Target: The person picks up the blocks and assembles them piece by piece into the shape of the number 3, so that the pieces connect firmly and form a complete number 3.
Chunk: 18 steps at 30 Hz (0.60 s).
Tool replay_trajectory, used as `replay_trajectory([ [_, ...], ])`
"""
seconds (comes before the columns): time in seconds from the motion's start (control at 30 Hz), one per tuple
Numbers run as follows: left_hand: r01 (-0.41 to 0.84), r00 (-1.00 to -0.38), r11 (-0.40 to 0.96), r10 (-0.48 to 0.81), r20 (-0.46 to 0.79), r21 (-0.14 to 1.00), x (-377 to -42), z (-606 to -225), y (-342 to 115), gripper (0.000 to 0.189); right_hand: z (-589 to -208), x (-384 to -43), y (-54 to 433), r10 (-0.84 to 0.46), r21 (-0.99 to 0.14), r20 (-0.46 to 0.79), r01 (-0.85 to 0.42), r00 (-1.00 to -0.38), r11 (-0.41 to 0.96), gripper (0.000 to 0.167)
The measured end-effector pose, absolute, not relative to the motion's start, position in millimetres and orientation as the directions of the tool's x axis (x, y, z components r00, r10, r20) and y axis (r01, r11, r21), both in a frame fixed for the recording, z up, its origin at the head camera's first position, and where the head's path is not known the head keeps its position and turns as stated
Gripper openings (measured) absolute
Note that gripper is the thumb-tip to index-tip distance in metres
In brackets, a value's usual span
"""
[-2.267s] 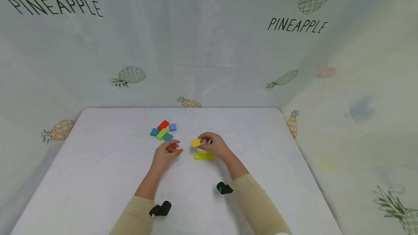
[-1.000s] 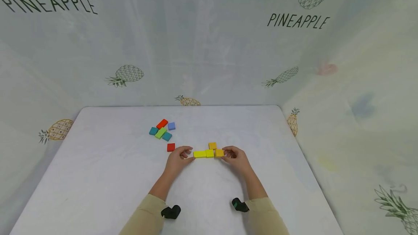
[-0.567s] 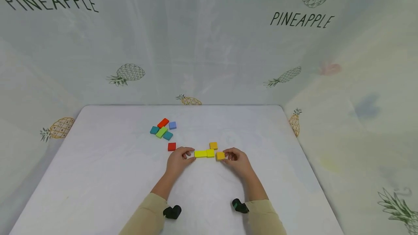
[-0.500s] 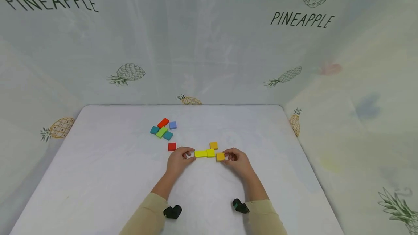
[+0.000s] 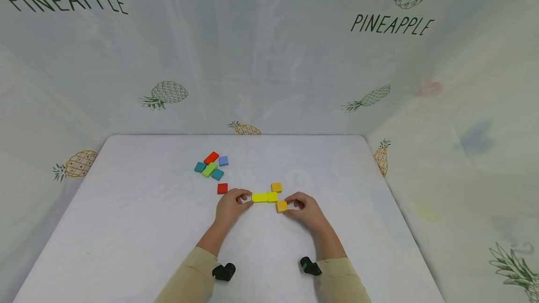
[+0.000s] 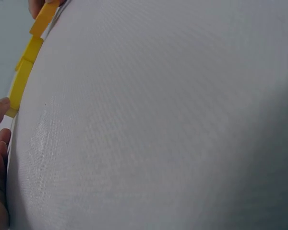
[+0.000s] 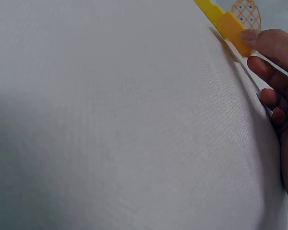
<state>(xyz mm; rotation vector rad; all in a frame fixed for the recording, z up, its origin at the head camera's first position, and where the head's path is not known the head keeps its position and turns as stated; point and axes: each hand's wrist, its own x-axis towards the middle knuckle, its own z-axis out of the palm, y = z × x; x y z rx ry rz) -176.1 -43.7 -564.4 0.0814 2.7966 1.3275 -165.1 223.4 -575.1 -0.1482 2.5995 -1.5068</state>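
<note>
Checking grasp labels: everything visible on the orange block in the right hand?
The orange block is squarish with plain flat faces; material unclear. The right hand pinches its right edge. It is by the near right corner of the short yellow block; contact with that or the table is unclear.

The pale backdrop [image 5: 261,55] reads "PINEAPPLE" [image 5: 69,0] twice, upper left and upper right.

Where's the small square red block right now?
In the head view, the small square red block lies left of centre on the white tabletop, close beside the person's left hand and on the near side of the nearer flat teal block.
</note>
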Motion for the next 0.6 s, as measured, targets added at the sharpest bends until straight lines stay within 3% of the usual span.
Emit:
replay_trajectory([
  [0.6, -0.004, -0.997, 0.640, 0.056, -0.052, 0.768, -176.9, -561.8, -43.0, 0.026, -575.4, -165.5, 218.0, -0.160, -0.843, -0.038, -0.054, -0.986, 0.535, 0.024],
])
